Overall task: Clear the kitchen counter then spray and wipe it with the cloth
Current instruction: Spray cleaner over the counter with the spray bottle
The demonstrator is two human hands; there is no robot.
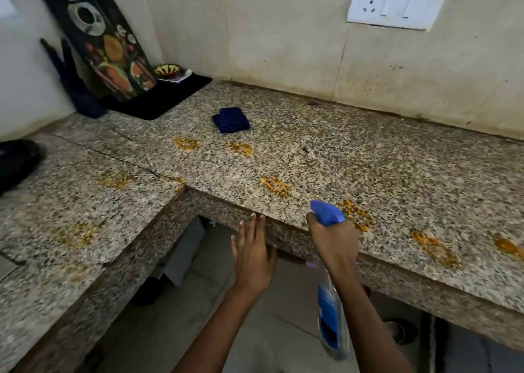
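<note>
Two hands out, right hand [333, 240] gripping spray bottle [330, 313], left hand [253, 255] flat

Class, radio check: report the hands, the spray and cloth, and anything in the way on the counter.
Right hand grips spray bottle; left hand open, empty. Blue cloth folded on counter, untouched. Yellow stains unwiped. Nothing blocking them.

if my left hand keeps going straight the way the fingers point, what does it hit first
Most likely the front edge of the granite counter: the left hand is open, its fingers pointing up at that lip. Depth is unclear, so it may pass just over the edge.
</note>
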